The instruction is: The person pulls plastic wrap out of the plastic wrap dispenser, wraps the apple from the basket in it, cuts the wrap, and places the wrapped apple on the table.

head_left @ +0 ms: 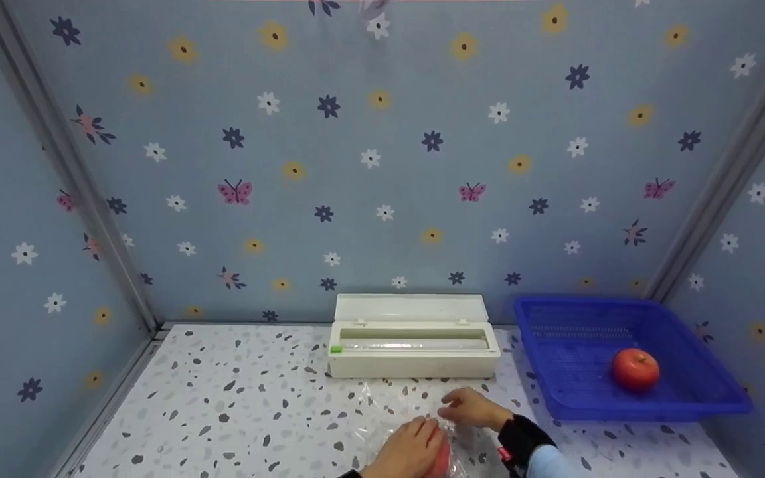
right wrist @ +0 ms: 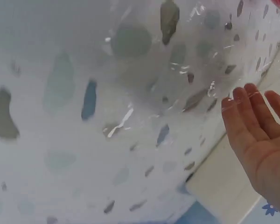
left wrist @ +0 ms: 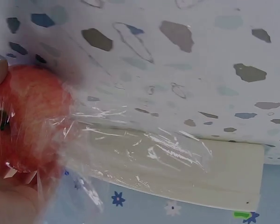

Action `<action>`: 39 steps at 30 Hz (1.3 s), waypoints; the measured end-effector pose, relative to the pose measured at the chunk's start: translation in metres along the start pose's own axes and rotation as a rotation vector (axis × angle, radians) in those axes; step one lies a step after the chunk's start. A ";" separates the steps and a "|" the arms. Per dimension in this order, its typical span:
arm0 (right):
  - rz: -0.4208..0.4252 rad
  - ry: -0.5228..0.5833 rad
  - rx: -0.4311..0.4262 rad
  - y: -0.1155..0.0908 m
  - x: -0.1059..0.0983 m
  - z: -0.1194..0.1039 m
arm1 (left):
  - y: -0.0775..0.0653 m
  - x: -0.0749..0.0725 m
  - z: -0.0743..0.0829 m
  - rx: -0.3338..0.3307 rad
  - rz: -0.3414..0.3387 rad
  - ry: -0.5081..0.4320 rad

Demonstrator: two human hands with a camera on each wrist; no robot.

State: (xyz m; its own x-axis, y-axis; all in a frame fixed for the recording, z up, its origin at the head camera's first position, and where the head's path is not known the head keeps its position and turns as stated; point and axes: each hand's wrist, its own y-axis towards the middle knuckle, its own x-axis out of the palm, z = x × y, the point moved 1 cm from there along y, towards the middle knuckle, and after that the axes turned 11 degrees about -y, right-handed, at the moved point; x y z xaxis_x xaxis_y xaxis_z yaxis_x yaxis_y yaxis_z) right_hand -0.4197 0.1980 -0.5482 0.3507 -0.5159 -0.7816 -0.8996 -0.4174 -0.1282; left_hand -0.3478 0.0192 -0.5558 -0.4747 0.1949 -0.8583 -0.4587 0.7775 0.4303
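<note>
In the head view, my left hand (head_left: pixel 408 446) grips a red apple (head_left: pixel 443 458) low at the front of the table. Clear plastic wrap (left wrist: pixel 172 151) clings to that apple in the left wrist view and trails off to one side in shiny creases. My right hand (head_left: pixel 472 407) is just to the right of the apple. Its fingers (right wrist: pixel 245 112) are extended at the edge of the transparent film in the right wrist view, holding no solid object. Part of the apple is hidden beneath my left hand.
Behind the hands stands a cream wrap dispenser (head_left: pixel 416 366), its lid (head_left: pixel 411 308) raised and a roll of film (head_left: pixel 416 344) inside. A blue plastic basket (head_left: pixel 628 410) at the right contains another red apple (head_left: pixel 635 370). Flowered panels (head_left: pixel 382 182) enclose the speckled table (head_left: pixel 223 392).
</note>
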 end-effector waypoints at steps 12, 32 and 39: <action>-0.102 0.110 0.031 -0.005 0.021 -0.007 | -0.009 -0.024 0.018 -0.006 -0.136 -0.034; -0.072 0.210 0.006 -0.014 0.033 -0.022 | -0.019 -0.027 0.026 -0.017 -0.101 -0.093; -0.005 0.152 -0.055 -0.014 0.030 -0.029 | -0.017 -0.029 0.028 -0.059 -0.126 -0.089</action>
State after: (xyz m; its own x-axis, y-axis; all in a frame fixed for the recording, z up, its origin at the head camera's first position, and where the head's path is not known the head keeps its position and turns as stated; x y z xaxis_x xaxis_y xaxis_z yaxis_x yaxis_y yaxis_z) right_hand -0.3893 0.1664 -0.5525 0.3940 -0.6193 -0.6791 -0.8838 -0.4582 -0.0949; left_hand -0.3057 0.0167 -0.5464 -0.3434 0.1518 -0.9268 -0.5551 0.7633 0.3306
